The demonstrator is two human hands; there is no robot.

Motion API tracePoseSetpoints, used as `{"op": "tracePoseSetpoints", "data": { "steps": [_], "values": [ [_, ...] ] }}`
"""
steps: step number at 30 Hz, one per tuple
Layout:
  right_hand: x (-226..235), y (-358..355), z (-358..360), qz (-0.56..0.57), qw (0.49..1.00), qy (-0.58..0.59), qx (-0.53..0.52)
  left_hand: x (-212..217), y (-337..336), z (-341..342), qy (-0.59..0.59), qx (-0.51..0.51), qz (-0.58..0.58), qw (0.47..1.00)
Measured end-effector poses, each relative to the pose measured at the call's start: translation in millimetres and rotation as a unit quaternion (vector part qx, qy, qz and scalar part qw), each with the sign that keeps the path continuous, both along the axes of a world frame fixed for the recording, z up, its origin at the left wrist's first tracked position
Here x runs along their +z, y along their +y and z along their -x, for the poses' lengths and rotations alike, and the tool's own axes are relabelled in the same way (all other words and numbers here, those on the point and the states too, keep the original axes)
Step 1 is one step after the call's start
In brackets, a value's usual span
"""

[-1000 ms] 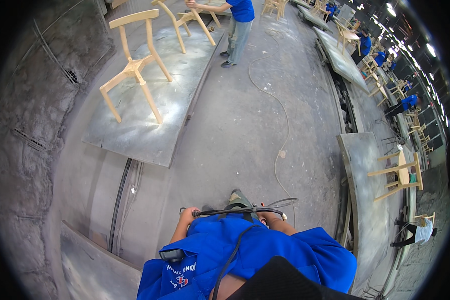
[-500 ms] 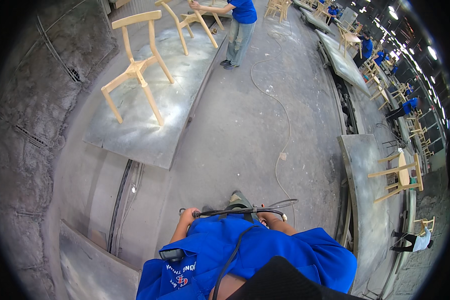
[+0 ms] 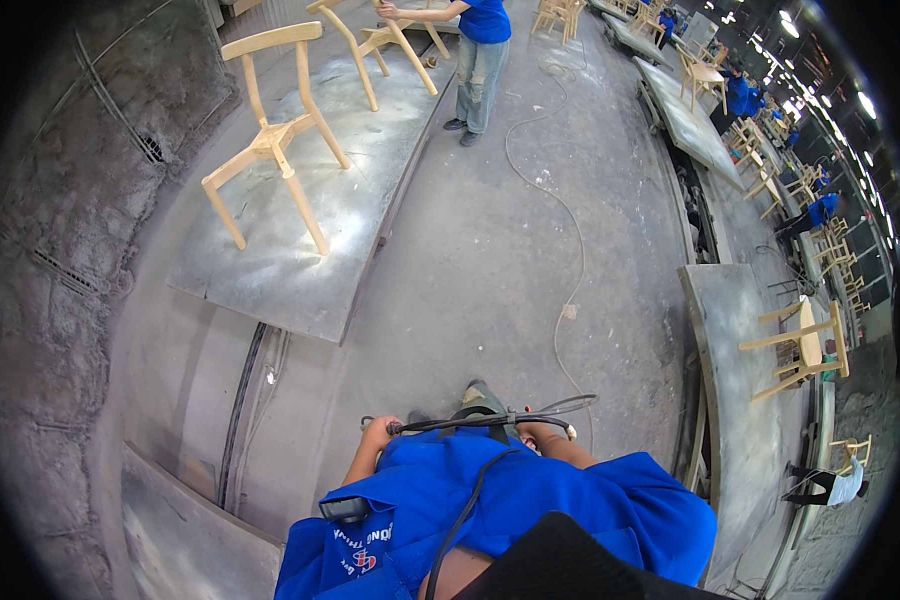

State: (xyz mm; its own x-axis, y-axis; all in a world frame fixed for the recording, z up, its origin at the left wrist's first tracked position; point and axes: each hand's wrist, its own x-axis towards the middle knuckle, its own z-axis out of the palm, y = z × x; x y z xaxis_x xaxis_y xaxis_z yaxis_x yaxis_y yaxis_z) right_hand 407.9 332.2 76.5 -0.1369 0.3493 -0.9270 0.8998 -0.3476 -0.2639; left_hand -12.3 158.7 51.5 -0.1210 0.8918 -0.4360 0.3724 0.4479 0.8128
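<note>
At my waist, my left hand (image 3: pixel 377 434) is closed around one end of a black hose (image 3: pixel 450 424). The hose runs across the front of my blue shirt toward my right hand (image 3: pixel 537 433). That hand is against the hose at the other side of my waist, its fingers mostly hidden. Beyond it, the hose bends into a loop with a pale end piece. A thin black cord (image 3: pixel 467 505) hangs down over my shirt.
Ahead on the left, a bare wooden chair frame (image 3: pixel 270 143) stands on a low grey platform (image 3: pixel 260 290). A co-worker (image 3: pixel 484 70) handles another chair frame behind it. A long hose (image 3: pixel 570 220) trails over the floor. On the right, another platform (image 3: pixel 730 380) carries a tipped chair (image 3: pixel 808 335).
The co-worker's legs and feet have shifted slightly, with the shoes now farther apart. My view has moved a little; both my hands stay at the hose.
</note>
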Motion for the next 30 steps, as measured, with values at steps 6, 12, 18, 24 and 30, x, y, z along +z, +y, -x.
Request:
{"op": "tracePoseSetpoints", "data": {
  "steps": [6, 12, 18, 24, 30],
  "values": [
    [-16.2, 17.2, -2.5, 0.017, 1.000, 0.005, 0.025, 1.0, 11.8, 0.2, -0.008, 0.003, 0.001, 1.000],
    [-33.4, 36.8, -5.1, 0.016, 0.999, -0.026, 0.042, 7.8, 29.8, 1.3, 0.007, -0.001, -0.037, 0.999],
    [-34.8, 43.5, -4.0, 0.028, 0.995, -0.066, 0.066, 10.9, 42.5, 3.1, -0.005, -0.007, -0.018, 1.000],
    [-30.8, 48.1, -6.7, 0.016, 0.997, -0.058, 0.047, 13.2, 59.2, 6.0, -0.027, -0.010, -0.008, 1.000],
    [-28.6, 55.1, -4.7, 0.010, 0.997, -0.058, 0.041, 17.0, 70.9, 4.5, -0.005, -0.019, -0.005, 1.000]
  ]
}}
